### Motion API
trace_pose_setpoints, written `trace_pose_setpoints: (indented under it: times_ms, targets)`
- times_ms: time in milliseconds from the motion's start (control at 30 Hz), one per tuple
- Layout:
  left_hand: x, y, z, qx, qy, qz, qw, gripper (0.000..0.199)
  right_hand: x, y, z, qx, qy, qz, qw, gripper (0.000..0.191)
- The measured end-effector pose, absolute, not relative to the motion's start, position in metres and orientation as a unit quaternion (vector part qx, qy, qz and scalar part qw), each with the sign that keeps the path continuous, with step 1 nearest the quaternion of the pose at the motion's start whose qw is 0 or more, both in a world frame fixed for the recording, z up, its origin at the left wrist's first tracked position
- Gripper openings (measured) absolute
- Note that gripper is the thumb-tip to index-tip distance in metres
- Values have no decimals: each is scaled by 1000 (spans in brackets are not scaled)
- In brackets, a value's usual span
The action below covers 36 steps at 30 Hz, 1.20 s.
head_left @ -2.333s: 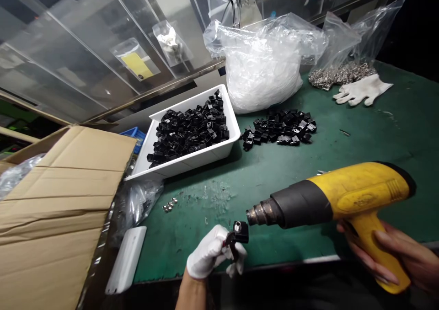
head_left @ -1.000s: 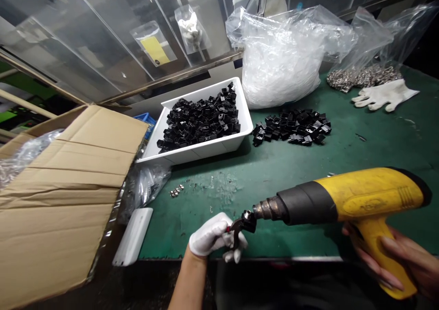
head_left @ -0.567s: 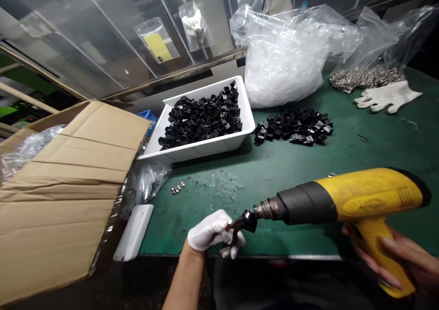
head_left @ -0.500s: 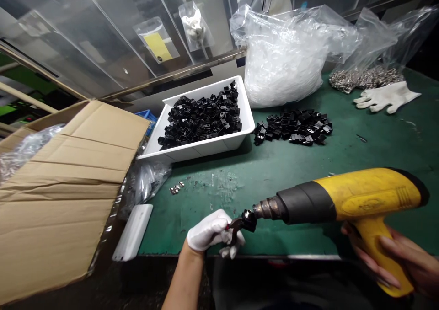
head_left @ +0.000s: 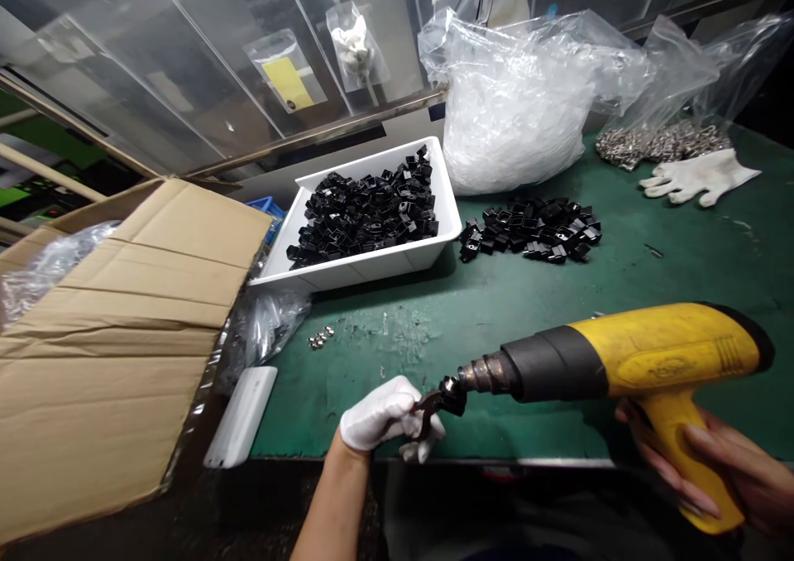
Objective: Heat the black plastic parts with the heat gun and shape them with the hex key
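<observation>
My left hand (head_left: 385,416), in a white glove, is closed round a pair of pliers (head_left: 428,409) with dark jaws and a bit of red on the handle. At the jaws sits a small black plastic part (head_left: 455,397) with a shiny metal piece on it. Bare, my right hand (head_left: 707,462) wraps the grip of a yellow heat gun (head_left: 676,346). The gun's stepped metal nozzle (head_left: 487,374) points left, right beside the black part; whether they touch I cannot tell.
A white tray (head_left: 353,273) full of black parts stands at the back, beside a loose pile of them (head_left: 539,228). Small metal pieces (head_left: 320,338) lie left. A cardboard box (head_left: 117,354) flanks the left; a plastic bag (head_left: 514,114), metal fittings (head_left: 663,141) and a white glove (head_left: 704,174) lie behind.
Almost nothing differs. My left hand with the pliers and black part has shifted very slightly up and right in view; the heat gun stays at the part.
</observation>
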<state>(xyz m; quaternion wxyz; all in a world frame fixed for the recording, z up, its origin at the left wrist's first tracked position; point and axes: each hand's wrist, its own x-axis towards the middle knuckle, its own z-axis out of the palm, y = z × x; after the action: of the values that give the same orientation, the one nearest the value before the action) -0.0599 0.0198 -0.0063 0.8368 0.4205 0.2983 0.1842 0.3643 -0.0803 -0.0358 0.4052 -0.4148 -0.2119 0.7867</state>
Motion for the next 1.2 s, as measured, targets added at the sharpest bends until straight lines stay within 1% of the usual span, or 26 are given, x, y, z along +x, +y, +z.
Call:
trace_pose_setpoints:
  times_ms: [200, 500, 667, 1000, 1200]
  targets:
    - [-58, 21, -1, 434, 309, 180, 827, 65, 364, -81, -36, -405, -198, 794, 407, 43]
    - [-56, 21, -1, 430, 307, 180, 830, 66, 366, -80, -36, -418, -197, 792, 400, 46]
    - [-58, 21, -2, 438, 313, 176, 824, 64, 367, -80, -36, -417, -204, 790, 399, 48]
    - [-60, 22, -3, 437, 312, 170, 827, 58, 365, -80, -32, -414, -191, 796, 398, 47]
    - [-58, 23, 1, 445, 316, 161, 822, 61, 366, -79, -31, -417, -186, 799, 391, 47]
